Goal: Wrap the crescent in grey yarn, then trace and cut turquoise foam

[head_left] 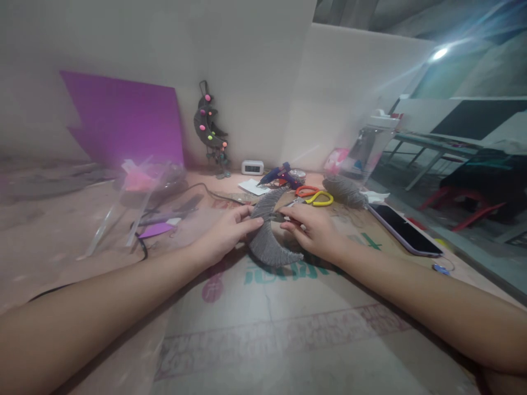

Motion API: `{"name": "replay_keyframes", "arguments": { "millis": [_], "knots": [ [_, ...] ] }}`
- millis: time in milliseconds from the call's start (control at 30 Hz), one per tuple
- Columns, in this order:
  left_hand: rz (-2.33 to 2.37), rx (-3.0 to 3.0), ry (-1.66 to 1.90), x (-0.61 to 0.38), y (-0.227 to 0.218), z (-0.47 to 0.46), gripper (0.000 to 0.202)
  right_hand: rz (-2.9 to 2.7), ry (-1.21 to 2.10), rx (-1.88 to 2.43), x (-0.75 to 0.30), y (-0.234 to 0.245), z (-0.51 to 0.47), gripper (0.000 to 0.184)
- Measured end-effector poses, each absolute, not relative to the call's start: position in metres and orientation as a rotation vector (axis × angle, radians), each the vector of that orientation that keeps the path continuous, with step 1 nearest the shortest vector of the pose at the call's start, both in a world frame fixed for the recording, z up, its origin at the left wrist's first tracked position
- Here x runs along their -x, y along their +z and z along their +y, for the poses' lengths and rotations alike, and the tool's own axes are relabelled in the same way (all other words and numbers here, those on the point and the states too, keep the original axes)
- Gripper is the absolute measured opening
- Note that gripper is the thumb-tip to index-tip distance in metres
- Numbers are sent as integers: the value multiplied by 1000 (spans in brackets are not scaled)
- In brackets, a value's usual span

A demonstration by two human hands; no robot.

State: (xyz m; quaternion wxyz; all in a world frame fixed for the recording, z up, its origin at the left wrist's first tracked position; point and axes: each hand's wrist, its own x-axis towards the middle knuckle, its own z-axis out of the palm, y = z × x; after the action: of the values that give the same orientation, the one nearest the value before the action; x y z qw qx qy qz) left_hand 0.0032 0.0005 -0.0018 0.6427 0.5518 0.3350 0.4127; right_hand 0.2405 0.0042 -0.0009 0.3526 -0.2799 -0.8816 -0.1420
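A crescent moon shape wrapped in grey yarn point(267, 241) is held just above the printed cardboard point(263, 323). My left hand point(236, 227) grips its outer edge, thumb on the front and fingers behind. At the inner curve, my right hand point(307, 225) is closed in a pinch close to the yarn wrapping. Whatever lies between those fingertips is too small to make out. Just beyond the right hand are scissors with orange and yellow handles point(321, 198). A ball of grey yarn point(346, 191) lies behind it to the right.
A blue glue gun point(274, 174), a white digital clock point(252, 167) and a decorated grey moon point(203, 123) are along the wall. Purple sheets point(132, 120) stand left, near clear glue sticks point(102, 230). A phone point(405, 229) lies right, before a clear plastic container point(366, 148).
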Motion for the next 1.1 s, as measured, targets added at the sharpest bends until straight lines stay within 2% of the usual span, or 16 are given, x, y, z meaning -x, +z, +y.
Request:
{"name": "replay_keyframes", "arguments": {
  "millis": [533, 733, 1100],
  "knots": [
    [782, -1248, 934, -1, -3, 2, 45, -2285, -397, 706, -239, 3, 1, 25],
    [766, -1249, 932, -1, -5, 3, 43, -2287, -408, 716, -239, 4, 1, 29],
    [730, -1253, 901, 1, -7, 5, 49, -2304, -409, 739, -238, 5, -1, 29]
  ]
}}
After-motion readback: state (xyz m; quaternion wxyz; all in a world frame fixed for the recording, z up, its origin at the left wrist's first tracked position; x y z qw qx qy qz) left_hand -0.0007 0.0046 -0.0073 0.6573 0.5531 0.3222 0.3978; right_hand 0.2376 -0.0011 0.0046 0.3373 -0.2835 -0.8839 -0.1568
